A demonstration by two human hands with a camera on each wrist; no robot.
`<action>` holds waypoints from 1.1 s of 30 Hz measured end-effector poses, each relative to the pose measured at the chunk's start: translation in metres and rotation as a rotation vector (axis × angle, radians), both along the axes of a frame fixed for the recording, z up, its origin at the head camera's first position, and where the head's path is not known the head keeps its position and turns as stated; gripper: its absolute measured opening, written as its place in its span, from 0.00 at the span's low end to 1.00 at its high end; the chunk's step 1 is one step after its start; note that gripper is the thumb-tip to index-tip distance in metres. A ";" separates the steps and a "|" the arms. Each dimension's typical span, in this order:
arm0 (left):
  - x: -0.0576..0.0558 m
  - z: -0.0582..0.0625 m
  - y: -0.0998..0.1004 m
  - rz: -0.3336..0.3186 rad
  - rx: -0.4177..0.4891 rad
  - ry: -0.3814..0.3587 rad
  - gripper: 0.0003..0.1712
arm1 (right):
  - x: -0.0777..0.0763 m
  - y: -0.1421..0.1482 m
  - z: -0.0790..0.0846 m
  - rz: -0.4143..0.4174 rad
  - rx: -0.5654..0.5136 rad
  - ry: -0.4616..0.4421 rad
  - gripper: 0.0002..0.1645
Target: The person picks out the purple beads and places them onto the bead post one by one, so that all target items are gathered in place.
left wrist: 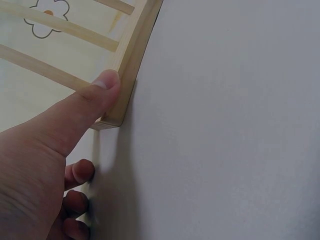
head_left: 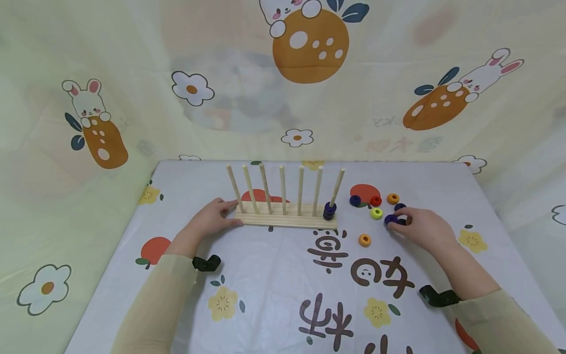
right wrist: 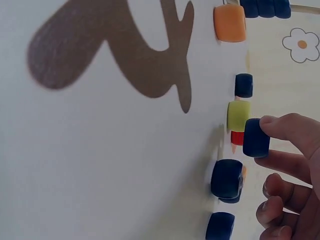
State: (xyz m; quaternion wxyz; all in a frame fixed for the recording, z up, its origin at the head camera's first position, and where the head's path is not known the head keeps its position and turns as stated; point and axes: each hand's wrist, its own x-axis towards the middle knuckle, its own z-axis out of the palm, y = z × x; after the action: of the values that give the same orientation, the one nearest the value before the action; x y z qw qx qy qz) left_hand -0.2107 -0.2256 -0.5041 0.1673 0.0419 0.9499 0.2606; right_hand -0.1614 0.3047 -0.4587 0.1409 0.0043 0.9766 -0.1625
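Observation:
A wooden peg rack (head_left: pixel 287 222) with several upright pegs stands on the table; blue beads (head_left: pixel 329 211) are stacked on its rightmost peg. My left hand (head_left: pixel 213 216) grips the rack's left end, and in the left wrist view the thumb (left wrist: pixel 95 95) lies on the base (left wrist: pixel 131 65). Between the thumb and index finger of my right hand (head_left: pixel 426 228) a blue bead (right wrist: pixel 256 137) is pinched, raised off the cloth in the right wrist view. Close by lie more blue beads (right wrist: pixel 226 178), a yellow-green bead (head_left: pixel 376 213) and a red bead (head_left: pixel 376 200).
An orange bead (head_left: pixel 364 240) lies nearer the front, another orange bead (head_left: pixel 393 198) farther back. One blue bead (head_left: pixel 355 200) sits just right of the rack. Printed cloth (head_left: pixel 256 275) covers the table, and a patterned curtain (head_left: pixel 239 113) hangs behind it.

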 end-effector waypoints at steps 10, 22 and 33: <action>-0.001 0.001 -0.001 -0.009 -0.011 0.005 0.47 | 0.002 -0.001 0.004 0.008 -0.016 0.043 0.34; -0.001 0.000 0.000 -0.009 -0.011 -0.009 0.47 | 0.002 -0.003 0.021 0.009 -0.041 0.107 0.37; 0.001 0.003 0.002 0.012 -0.008 -0.023 0.47 | 0.001 -0.014 0.043 0.012 -0.067 0.166 0.43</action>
State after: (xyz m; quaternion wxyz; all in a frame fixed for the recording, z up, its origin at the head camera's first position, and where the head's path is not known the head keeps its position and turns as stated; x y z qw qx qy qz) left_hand -0.2095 -0.2237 -0.5011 0.1769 0.0327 0.9492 0.2581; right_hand -0.1603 0.2911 -0.4157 0.0607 -0.0199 0.9790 -0.1938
